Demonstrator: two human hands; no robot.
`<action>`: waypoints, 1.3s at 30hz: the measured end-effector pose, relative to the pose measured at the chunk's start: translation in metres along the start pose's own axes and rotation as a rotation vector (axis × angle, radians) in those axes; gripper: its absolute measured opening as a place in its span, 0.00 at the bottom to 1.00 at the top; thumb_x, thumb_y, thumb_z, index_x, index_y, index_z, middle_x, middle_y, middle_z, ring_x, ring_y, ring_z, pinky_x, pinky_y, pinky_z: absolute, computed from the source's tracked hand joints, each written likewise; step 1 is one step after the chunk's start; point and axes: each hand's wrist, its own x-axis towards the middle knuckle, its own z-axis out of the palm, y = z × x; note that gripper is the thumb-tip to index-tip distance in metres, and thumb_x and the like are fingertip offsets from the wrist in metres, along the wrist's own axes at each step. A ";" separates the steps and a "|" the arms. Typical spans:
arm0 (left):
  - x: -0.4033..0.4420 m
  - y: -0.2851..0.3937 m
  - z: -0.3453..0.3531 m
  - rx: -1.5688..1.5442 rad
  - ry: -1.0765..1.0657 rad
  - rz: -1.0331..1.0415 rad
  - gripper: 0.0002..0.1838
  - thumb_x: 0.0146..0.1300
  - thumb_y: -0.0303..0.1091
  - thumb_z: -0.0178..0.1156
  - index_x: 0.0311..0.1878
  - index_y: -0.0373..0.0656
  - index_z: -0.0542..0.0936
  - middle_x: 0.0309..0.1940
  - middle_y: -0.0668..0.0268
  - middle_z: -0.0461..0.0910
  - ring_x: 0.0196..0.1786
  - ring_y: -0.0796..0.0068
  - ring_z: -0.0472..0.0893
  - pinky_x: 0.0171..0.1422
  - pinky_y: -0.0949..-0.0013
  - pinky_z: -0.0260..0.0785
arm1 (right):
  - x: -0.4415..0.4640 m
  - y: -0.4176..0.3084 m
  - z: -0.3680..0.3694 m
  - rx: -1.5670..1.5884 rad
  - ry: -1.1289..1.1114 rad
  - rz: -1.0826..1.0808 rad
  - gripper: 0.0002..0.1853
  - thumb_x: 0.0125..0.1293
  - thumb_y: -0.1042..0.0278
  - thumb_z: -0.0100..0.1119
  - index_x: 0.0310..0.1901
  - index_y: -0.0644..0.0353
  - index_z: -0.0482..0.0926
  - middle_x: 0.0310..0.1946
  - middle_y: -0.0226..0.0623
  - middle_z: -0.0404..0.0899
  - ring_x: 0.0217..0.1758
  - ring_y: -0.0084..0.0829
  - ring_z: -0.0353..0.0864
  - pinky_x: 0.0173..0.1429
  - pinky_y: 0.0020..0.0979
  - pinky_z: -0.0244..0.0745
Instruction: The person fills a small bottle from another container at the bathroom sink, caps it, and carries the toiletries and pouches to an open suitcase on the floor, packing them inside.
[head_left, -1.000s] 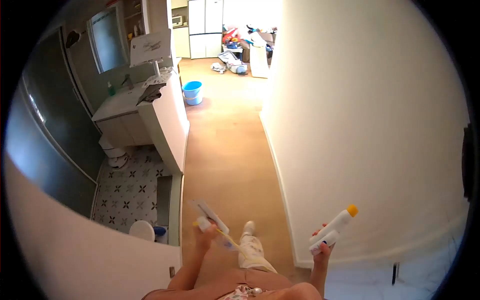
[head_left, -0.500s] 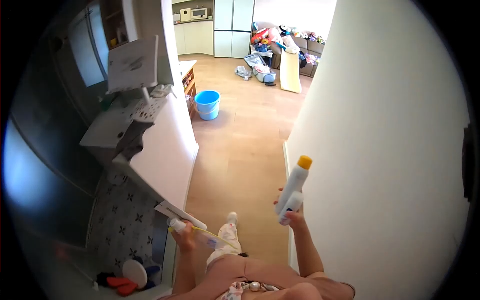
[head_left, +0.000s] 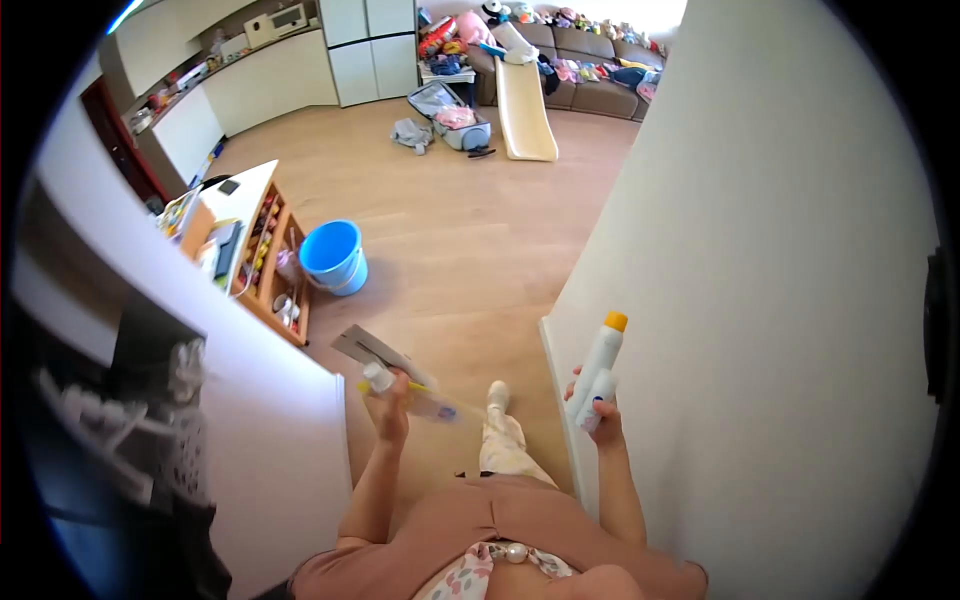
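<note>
My left hand is closed around a clear bottle with a white cap. A flat, pale panel-like object and a thin yellow strip are held along with it; their kind is unclear. In my right hand are a tall white spray can with a yellow cap and a smaller white bottle, side by side and tilted up. The right-hand wall is close beside this hand.
A blue bucket stands on the floor ahead, against a wooden shelf unit. Farther off are an open suitcase, a cream slide and a brown sofa. A white half wall runs along my left.
I have moved forward along the passage, so the bucket, shelf unit and slide appear nearer and farther left. Both hands keep hold of their things; the left hand appears higher.
</note>
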 end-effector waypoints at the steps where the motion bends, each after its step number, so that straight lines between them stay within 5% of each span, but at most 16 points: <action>1: 0.031 -0.008 0.015 0.016 -0.006 -0.032 0.06 0.54 0.30 0.61 0.35 0.42 0.76 0.31 0.73 0.74 0.34 0.83 0.73 0.39 0.77 0.64 | 0.039 -0.012 0.002 0.011 0.006 -0.050 0.39 0.42 0.56 0.65 0.57 0.61 0.63 0.43 0.38 0.71 0.41 0.30 0.76 0.45 0.31 0.74; 8: 0.264 -0.098 0.082 -0.124 0.166 -0.080 0.10 0.56 0.30 0.58 0.41 0.39 0.75 0.44 0.62 0.77 0.47 0.72 0.75 0.55 0.68 0.65 | 0.346 -0.062 -0.024 0.280 -0.243 0.083 0.42 0.40 0.52 0.65 0.58 0.64 0.62 0.49 0.40 0.70 0.41 0.35 0.78 0.45 0.33 0.75; 11: 0.353 -0.108 0.108 -0.176 0.177 -0.075 0.15 0.59 0.31 0.57 0.49 0.38 0.73 0.47 0.63 0.76 0.48 0.74 0.74 0.55 0.69 0.65 | 0.467 -0.061 -0.013 0.259 -0.242 0.123 0.41 0.41 0.51 0.63 0.57 0.65 0.64 0.39 0.41 0.75 0.41 0.34 0.77 0.44 0.31 0.74; 17: 0.548 -0.173 0.136 0.021 0.303 0.072 0.11 0.57 0.29 0.57 0.43 0.38 0.75 0.38 0.66 0.77 0.41 0.76 0.75 0.46 0.72 0.68 | 0.692 -0.034 -0.047 0.114 -0.322 0.236 0.40 0.40 0.52 0.64 0.57 0.65 0.65 0.36 0.41 0.76 0.40 0.31 0.77 0.42 0.28 0.73; 24: 0.789 -0.220 0.201 0.082 0.177 -0.050 0.08 0.54 0.30 0.63 0.37 0.40 0.76 0.31 0.71 0.75 0.32 0.83 0.73 0.35 0.77 0.64 | 0.899 -0.042 -0.053 0.289 -0.039 0.082 0.41 0.40 0.54 0.65 0.57 0.66 0.65 0.39 0.43 0.76 0.42 0.35 0.77 0.45 0.32 0.74; 31: 1.006 -0.304 0.285 -0.028 0.057 -0.051 0.09 0.54 0.28 0.63 0.39 0.41 0.76 0.37 0.67 0.78 0.36 0.83 0.74 0.39 0.77 0.65 | 1.069 -0.049 -0.175 0.244 0.193 -0.089 0.38 0.45 0.54 0.63 0.57 0.63 0.65 0.48 0.39 0.72 0.45 0.35 0.76 0.50 0.39 0.73; 39: 1.224 -0.346 0.376 -0.049 0.223 -0.064 0.10 0.56 0.29 0.61 0.41 0.40 0.75 0.40 0.65 0.79 0.31 0.86 0.71 0.32 0.80 0.61 | 1.344 -0.103 -0.240 0.075 0.303 -0.073 0.36 0.47 0.58 0.62 0.58 0.65 0.64 0.48 0.39 0.72 0.47 0.36 0.75 0.52 0.39 0.73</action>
